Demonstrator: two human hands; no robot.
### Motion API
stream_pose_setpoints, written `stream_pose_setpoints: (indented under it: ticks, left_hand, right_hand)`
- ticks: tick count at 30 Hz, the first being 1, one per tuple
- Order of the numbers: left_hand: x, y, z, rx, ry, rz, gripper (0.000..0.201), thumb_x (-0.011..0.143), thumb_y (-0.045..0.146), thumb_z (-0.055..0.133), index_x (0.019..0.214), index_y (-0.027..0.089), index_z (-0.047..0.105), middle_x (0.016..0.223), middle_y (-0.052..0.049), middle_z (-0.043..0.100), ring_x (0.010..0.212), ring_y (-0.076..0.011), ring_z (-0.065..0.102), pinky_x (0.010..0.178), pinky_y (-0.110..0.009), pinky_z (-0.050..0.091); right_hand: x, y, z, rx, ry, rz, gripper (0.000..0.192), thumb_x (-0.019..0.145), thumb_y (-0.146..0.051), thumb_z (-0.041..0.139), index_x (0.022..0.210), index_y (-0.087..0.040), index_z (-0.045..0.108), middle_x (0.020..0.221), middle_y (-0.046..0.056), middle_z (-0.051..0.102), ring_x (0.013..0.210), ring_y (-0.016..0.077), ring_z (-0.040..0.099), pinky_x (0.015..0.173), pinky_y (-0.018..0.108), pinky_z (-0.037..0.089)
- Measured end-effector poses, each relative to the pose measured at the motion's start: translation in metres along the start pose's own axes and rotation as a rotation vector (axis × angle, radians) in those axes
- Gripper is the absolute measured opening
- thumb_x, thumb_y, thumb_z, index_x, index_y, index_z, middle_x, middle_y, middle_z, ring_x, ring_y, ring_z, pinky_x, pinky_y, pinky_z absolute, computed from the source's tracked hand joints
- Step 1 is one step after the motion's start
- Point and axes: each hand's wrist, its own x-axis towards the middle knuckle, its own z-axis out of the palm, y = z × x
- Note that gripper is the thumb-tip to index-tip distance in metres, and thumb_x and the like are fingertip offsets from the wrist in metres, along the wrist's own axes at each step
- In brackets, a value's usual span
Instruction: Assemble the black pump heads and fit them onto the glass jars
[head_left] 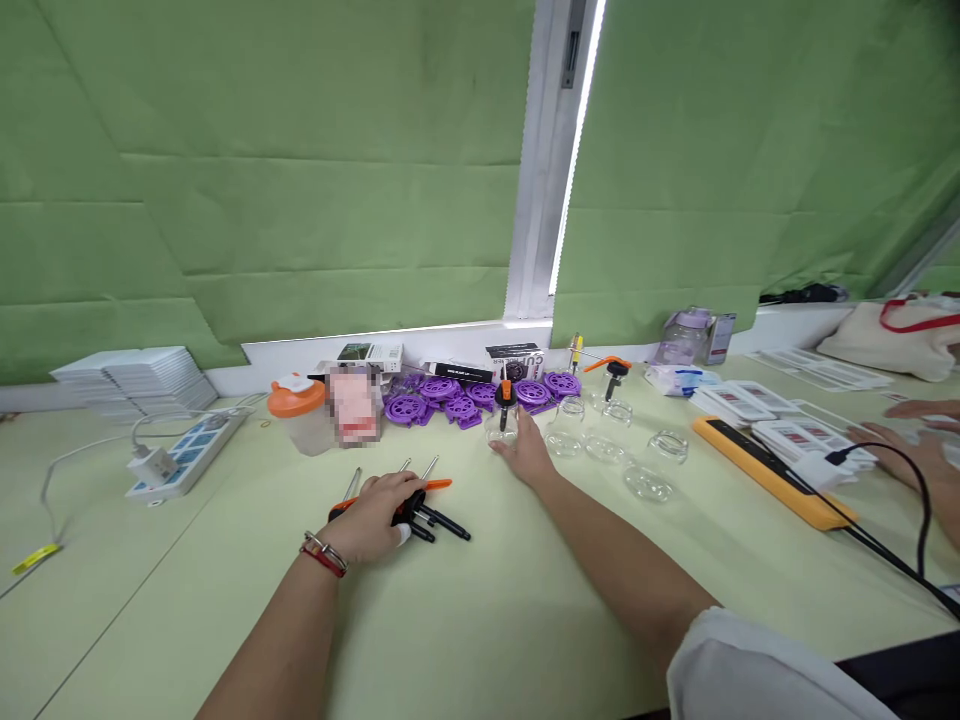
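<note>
Your left hand (pixel 379 515) lies palm down on the pale green table (pixel 487 620), fingers curled over a small pile of black-and-orange screwdrivers (pixel 420 512); whether it actually grips one you cannot tell from here. Your right hand (pixel 529 455) reaches further out and closes its fingers around a small glass jar (pixel 501 428) standing upright on the table, with a black-and-orange piece sitting in its mouth.

In front of you, between your arms and the near edge, the tabletop is bare. Just right of the held jar stand more clear glass jars (pixel 649 470), near one another and seemingly without contents. Behind the jar, along the white window ledge, lie purple plastic wheels (pixel 480 395) in a loose heap. To the left stands a translucent cup with an orange lid (pixel 298 412), and further left a power strip (pixel 187 455) with its cable. On the right a yellow bar (pixel 772 470) runs slantwise, and beyond it another person's hand (pixel 919 450) rests on the table.
</note>
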Motion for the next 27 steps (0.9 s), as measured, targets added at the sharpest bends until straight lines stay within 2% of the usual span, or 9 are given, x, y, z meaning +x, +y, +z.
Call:
stream_pose_setpoints:
  ticks: [2, 5, 8, 11, 14, 16, 19, 23, 27]
  left_hand:
    - [0.0, -0.002, 0.001, 0.006, -0.009, -0.016, 0.071, 0.062, 0.013, 0.05, 0.131, 0.031, 0.046, 0.134, -0.004, 0.047, 0.128, -0.0283, 0.036, 0.105, -0.044, 0.022]
    - [0.001, 0.001, 0.0, 0.024, -0.009, -0.032, 0.061, 0.065, 0.018, 0.052, 0.125, 0.03, 0.051, 0.127, -0.005, 0.052, 0.122, -0.0283, 0.042, 0.103, -0.045, 0.023]
    - [0.002, 0.005, -0.002, 0.029, -0.002, -0.037, 0.051, 0.07, 0.028, 0.056, 0.121, 0.031, 0.055, 0.117, -0.005, 0.056, 0.111, -0.0273, 0.049, 0.099, -0.044, 0.025]
    - [0.003, 0.007, -0.002, 0.029, 0.003, -0.042, 0.047, 0.073, 0.028, 0.055, 0.12, 0.033, 0.056, 0.111, -0.004, 0.057, 0.104, -0.0253, 0.05, 0.096, -0.042, 0.026]
    - [0.004, 0.009, -0.001, 0.044, 0.018, -0.04, 0.047, 0.073, 0.027, 0.056, 0.119, 0.032, 0.057, 0.105, -0.005, 0.059, 0.101, -0.0252, 0.05, 0.092, -0.04, 0.027]
    - [0.004, 0.013, 0.0, 0.058, 0.031, -0.041, 0.045, 0.072, 0.028, 0.058, 0.117, 0.031, 0.059, 0.101, -0.005, 0.06, 0.099, -0.0255, 0.049, 0.091, -0.04, 0.027]
    - [0.006, 0.019, 0.0, 0.079, 0.046, -0.044, 0.043, 0.071, 0.026, 0.059, 0.114, 0.03, 0.061, 0.099, -0.004, 0.061, 0.094, -0.024, 0.05, 0.091, -0.04, 0.026]
    - [0.007, 0.027, 0.0, 0.094, 0.06, -0.041, 0.038, 0.071, 0.023, 0.057, 0.108, 0.028, 0.063, 0.094, -0.003, 0.062, 0.09, -0.0222, 0.051, 0.088, -0.038, 0.028]
    - [0.008, 0.03, 0.004, 0.08, 0.105, -0.042, 0.032, 0.072, 0.024, 0.056, 0.103, 0.026, 0.063, 0.091, -0.003, 0.063, 0.089, -0.0221, 0.052, 0.086, -0.037, 0.031]
  right_hand:
    - [-0.011, -0.003, -0.01, -0.078, 0.13, -0.101, 0.08, 0.079, -0.049, 0.056, 0.141, -0.013, 0.021, 0.137, 0.022, 0.039, 0.131, 0.0328, 0.033, 0.104, 0.054, 0.031]
    - [-0.021, 0.0, -0.032, -0.177, 0.336, -0.26, 0.073, 0.082, -0.045, 0.056, 0.14, -0.016, 0.022, 0.14, 0.02, 0.034, 0.135, 0.031, 0.026, 0.108, 0.055, 0.023]
    - [-0.018, 0.014, -0.05, -0.201, 0.447, -0.183, 0.08, 0.08, -0.046, 0.058, 0.14, -0.014, 0.017, 0.146, 0.022, 0.02, 0.138, 0.0323, 0.017, 0.108, 0.055, 0.02]
    - [-0.011, 0.029, -0.055, -0.093, 0.421, 0.038, 0.089, 0.078, -0.046, 0.058, 0.143, -0.011, 0.008, 0.147, 0.022, 0.017, 0.138, 0.0324, 0.016, 0.109, 0.053, 0.022]
    - [-0.008, 0.038, -0.052, 0.029, 0.3, 0.236, 0.097, 0.073, -0.044, 0.061, 0.144, -0.01, 0.005, 0.146, 0.022, 0.023, 0.136, 0.0326, 0.024, 0.108, 0.048, 0.027]
    - [-0.008, 0.041, -0.051, 0.062, 0.218, 0.347, 0.099, 0.069, -0.043, 0.064, 0.143, -0.008, 0.01, 0.144, 0.023, 0.029, 0.133, 0.0333, 0.03, 0.107, 0.046, 0.029]
    - [-0.01, 0.044, -0.053, 0.053, 0.148, 0.464, 0.092, 0.062, -0.044, 0.068, 0.136, -0.008, 0.029, 0.138, 0.022, 0.039, 0.129, 0.0343, 0.036, 0.107, 0.044, 0.03]
    - [-0.012, 0.041, -0.058, 0.096, 0.17, 0.495, 0.084, 0.058, -0.047, 0.069, 0.129, -0.015, 0.036, 0.131, 0.017, 0.047, 0.118, 0.0324, 0.047, 0.1, 0.043, 0.038]
    - [-0.023, 0.024, -0.06, 0.114, 0.247, 0.286, 0.08, 0.062, -0.047, 0.068, 0.128, -0.018, 0.034, 0.124, 0.014, 0.048, 0.115, 0.0295, 0.048, 0.096, 0.044, 0.041]
